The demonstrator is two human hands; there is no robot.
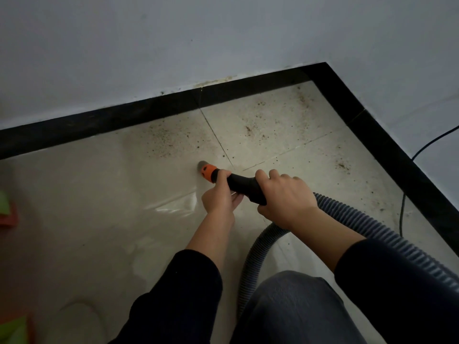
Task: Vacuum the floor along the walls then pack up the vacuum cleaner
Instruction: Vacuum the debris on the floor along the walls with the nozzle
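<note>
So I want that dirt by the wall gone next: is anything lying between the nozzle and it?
Nothing visible. Only bare tile lies between the nozzle and the dirt specks near the black skirting. The thin cable runs along the right wall, off that path.

Likely a home room — tiled floor (99, 219), skirting (124, 115).
</note>
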